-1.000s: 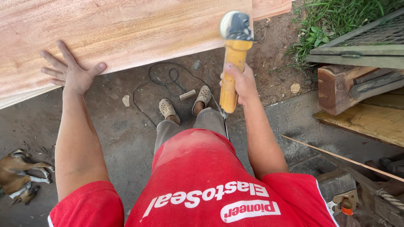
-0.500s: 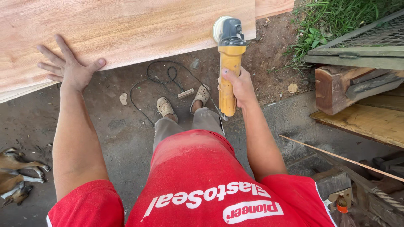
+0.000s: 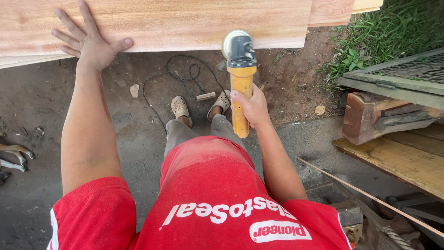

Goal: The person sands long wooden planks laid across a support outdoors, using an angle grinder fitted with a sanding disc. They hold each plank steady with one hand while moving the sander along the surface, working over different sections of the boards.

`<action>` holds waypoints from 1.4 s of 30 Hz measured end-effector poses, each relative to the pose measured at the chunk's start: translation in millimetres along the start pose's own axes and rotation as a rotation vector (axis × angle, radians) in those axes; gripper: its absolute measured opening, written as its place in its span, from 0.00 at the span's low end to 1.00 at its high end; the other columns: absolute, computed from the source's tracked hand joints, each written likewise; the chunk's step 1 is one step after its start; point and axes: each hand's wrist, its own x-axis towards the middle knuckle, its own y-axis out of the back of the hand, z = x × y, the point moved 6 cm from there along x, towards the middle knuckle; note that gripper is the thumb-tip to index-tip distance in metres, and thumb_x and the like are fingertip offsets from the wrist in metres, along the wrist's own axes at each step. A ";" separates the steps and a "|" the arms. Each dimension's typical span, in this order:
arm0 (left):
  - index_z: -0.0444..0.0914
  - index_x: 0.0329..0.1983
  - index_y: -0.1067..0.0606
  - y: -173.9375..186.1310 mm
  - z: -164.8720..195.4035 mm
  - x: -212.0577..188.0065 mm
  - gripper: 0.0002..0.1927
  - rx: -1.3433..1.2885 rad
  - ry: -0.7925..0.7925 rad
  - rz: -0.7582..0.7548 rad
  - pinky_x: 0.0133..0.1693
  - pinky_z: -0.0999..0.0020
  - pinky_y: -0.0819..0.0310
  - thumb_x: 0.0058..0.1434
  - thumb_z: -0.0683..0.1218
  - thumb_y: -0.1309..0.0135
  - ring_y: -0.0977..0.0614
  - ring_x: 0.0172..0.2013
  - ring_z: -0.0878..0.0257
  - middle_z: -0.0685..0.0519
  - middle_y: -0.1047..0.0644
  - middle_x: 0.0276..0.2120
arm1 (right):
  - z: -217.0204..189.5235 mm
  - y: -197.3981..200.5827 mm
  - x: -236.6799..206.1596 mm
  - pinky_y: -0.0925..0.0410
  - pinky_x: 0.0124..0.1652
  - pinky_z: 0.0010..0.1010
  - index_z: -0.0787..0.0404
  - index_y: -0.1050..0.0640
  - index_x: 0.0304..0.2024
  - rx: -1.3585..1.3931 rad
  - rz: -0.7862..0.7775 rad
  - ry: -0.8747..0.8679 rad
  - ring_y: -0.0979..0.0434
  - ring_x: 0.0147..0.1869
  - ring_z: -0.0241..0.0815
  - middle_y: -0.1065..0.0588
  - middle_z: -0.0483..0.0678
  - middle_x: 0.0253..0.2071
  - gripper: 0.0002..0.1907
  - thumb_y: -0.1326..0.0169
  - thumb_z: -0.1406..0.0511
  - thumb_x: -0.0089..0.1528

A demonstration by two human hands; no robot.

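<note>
Looking down from nearest to farthest:

Shirt: a red shirt (image 3: 222, 194) with white print fills the near middle of the view.

Right hand: the right hand (image 3: 249, 107) is clamped around the yellow handle of an angle grinder (image 3: 239, 78), fingers wrapped tight, right of centre above the grey trousers.

Grinder: its dark head and round sanding disc (image 3: 231, 40) point far, the disc lying against the near edge of the wooden plank (image 3: 185, 23).

Feet: two beige clogs (image 3: 201, 104) stand on the dirt ground (image 3: 41, 92) just below the grinder, with a small wood offcut (image 3: 206, 96) between them.

Cable: a black power cord (image 3: 185, 74) loops over the ground between the feet and the plank.

Right side: stacked timber beams (image 3: 393, 120) lie at the right, a wire mesh frame (image 3: 407, 69) beyond them, grass (image 3: 379, 37) farther off.

Left hand: the left hand (image 3: 88, 39) is spread flat, fingers apart, palm pressed on the plank at the far left, gripping nothing.

Plank: broad and pale reddish, it spans the far edge of the scene from left to right of centre, more boards (image 3: 342, 11) stacked at its right end.
</note>
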 end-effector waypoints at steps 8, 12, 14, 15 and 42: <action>0.44 0.83 0.57 -9.1 -7.5 12.1 0.65 -0.111 -0.021 0.040 0.67 0.25 0.86 0.55 0.74 0.37 0.76 0.71 0.22 0.22 0.67 0.75 | -11.1 63.9 3.9 0.24 0.36 0.37 0.65 0.27 0.51 0.113 0.057 -0.071 0.21 0.34 0.44 0.24 0.52 0.36 0.16 0.44 0.64 0.64; 0.46 0.76 0.40 -18.7 -6.2 -2.1 0.44 -0.189 -0.175 0.241 0.68 0.23 0.80 0.62 0.65 0.37 0.59 0.73 0.24 0.32 0.49 0.74 | -14.1 68.5 1.9 0.23 0.39 0.40 0.66 0.31 0.54 0.148 0.039 -0.060 0.20 0.38 0.48 0.24 0.54 0.39 0.17 0.45 0.66 0.65; 0.45 0.75 0.36 -20.4 9.4 -51.9 0.34 -0.295 -0.405 0.611 0.69 0.28 0.54 0.70 0.55 0.38 0.50 0.72 0.26 0.30 0.47 0.72 | -14.5 44.5 7.0 0.23 0.43 0.40 0.66 0.31 0.57 0.099 -0.071 0.005 0.20 0.42 0.47 0.23 0.54 0.43 0.21 0.45 0.69 0.62; 0.37 0.67 0.32 -33.8 18.8 -75.8 0.31 -0.392 -0.436 0.601 0.65 0.34 0.45 0.65 0.53 0.38 0.41 0.66 0.31 0.29 0.40 0.68 | -10.2 29.4 10.3 0.23 0.43 0.40 0.67 0.31 0.56 0.103 -0.081 -0.001 0.20 0.42 0.47 0.23 0.55 0.43 0.21 0.45 0.69 0.61; 0.27 0.34 0.19 -93.4 6.1 -64.2 0.41 -1.316 0.005 -0.108 0.35 0.57 0.23 0.63 0.71 0.55 0.14 0.32 0.55 0.37 0.17 0.28 | -18.4 -248.9 112.6 0.27 0.44 0.32 0.63 0.26 0.56 -0.431 -0.550 -0.021 0.21 0.46 0.38 0.23 0.47 0.46 0.23 0.41 0.64 0.58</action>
